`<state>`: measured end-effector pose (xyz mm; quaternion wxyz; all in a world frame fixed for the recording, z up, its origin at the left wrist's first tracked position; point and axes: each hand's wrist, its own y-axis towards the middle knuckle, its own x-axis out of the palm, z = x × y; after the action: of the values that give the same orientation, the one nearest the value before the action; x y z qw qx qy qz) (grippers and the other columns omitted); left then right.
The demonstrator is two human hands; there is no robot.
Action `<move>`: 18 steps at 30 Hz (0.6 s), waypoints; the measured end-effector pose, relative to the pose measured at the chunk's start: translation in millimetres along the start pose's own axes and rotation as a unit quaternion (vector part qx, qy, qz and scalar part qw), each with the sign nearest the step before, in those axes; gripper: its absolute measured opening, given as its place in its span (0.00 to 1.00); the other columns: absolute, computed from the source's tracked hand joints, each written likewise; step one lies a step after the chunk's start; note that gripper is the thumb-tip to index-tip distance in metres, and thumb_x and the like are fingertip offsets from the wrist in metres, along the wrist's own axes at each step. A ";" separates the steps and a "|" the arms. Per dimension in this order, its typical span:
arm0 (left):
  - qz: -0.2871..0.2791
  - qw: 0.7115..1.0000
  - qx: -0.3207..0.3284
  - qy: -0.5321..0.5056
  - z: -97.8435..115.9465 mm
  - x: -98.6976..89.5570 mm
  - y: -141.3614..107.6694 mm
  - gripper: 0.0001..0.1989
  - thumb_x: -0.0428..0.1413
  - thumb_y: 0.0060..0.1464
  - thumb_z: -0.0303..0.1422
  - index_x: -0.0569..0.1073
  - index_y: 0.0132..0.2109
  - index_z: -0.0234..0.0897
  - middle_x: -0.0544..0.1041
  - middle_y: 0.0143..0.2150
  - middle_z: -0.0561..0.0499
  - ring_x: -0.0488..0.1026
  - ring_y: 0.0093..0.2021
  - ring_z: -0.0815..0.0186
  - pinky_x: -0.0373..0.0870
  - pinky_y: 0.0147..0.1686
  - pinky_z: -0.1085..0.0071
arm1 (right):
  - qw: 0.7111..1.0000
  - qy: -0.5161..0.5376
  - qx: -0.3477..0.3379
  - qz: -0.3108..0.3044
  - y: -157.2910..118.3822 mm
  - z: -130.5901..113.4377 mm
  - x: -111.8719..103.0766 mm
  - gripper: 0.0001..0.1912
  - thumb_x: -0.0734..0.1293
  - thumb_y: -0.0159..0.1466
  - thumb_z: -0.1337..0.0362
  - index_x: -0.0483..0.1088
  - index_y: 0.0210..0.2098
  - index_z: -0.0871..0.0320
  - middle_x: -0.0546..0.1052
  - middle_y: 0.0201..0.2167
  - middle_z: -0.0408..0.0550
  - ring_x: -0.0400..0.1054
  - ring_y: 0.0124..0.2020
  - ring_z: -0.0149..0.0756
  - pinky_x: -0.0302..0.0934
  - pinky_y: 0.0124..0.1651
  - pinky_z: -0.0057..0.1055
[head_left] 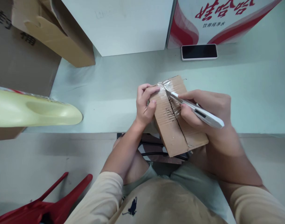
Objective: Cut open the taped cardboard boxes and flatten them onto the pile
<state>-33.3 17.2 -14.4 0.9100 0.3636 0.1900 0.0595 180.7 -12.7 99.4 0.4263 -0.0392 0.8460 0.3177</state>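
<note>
Pale green tabletop (109, 93) across mid-frame. Small brown cardboard box (167, 137) at centre, overhanging the near edge. Left hand (144, 107) grips its left side; right hand (209, 104) holds white-handled utility knife (211, 119), tip at taped seam. Advisable: shallow blade, path clear of left hand.

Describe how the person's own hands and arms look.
Both the left hand and the right hand are bare, without gloves. Short cream-beige sleeves cover the upper arms, leaving the forearms uncovered. No watch, bracelet or cable shows on either wrist.
</note>
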 end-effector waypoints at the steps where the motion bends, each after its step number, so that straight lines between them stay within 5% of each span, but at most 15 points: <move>1: -0.002 1.000 0.002 0.003 -0.4 0.1 -0.2 0.23 0.46 0.73 0.54 0.76 0.58 0.47 0.72 0.53 0.45 0.72 0.55 0.54 0.74 0.57 0.53 | 1.000 -0.010 -0.004 -0.002 -0.8 -0.8 -1.3 0.10 0.66 0.66 0.62 0.81 0.38 0.51 0.82 0.26 0.45 0.73 0.25 0.35 0.61 0.30 0.33; 7: 0.000 1.000 0.004 -0.009 -0.3 0.8 -0.2 0.23 0.46 0.73 0.53 0.76 0.59 0.48 0.72 0.52 0.46 0.72 0.56 0.55 0.74 0.58 0.54 | 0.996 -0.087 -0.035 -0.006 -4.1 -9.2 -9.0 0.09 0.67 0.70 0.62 0.80 0.37 0.49 0.81 0.26 0.44 0.71 0.25 0.33 0.59 0.29 0.32; 12: -0.003 1.000 0.001 -0.010 0.6 0.3 0.0 0.22 0.47 0.73 0.53 0.75 0.59 0.48 0.71 0.53 0.46 0.71 0.55 0.55 0.74 0.58 0.54 | 0.996 -0.050 -0.069 0.030 -3.9 -10.3 -16.9 0.06 0.70 0.67 0.65 0.80 0.42 0.51 0.81 0.28 0.44 0.70 0.25 0.32 0.61 0.28 0.32; 18: 0.002 1.000 -0.003 -0.029 0.7 -1.1 0.6 0.20 0.48 0.72 0.51 0.76 0.59 0.49 0.72 0.52 0.46 0.72 0.55 0.55 0.74 0.58 0.53 | 0.994 -0.062 0.053 0.072 -8.9 -14.1 -39.5 0.09 0.69 0.69 0.59 0.81 0.46 0.48 0.82 0.32 0.47 0.74 0.29 0.39 0.70 0.35 0.39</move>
<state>-34.0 16.9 -13.2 0.9162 0.3627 0.1627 0.0512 198.9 -35.9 130.5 0.4556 0.0647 0.8340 0.3045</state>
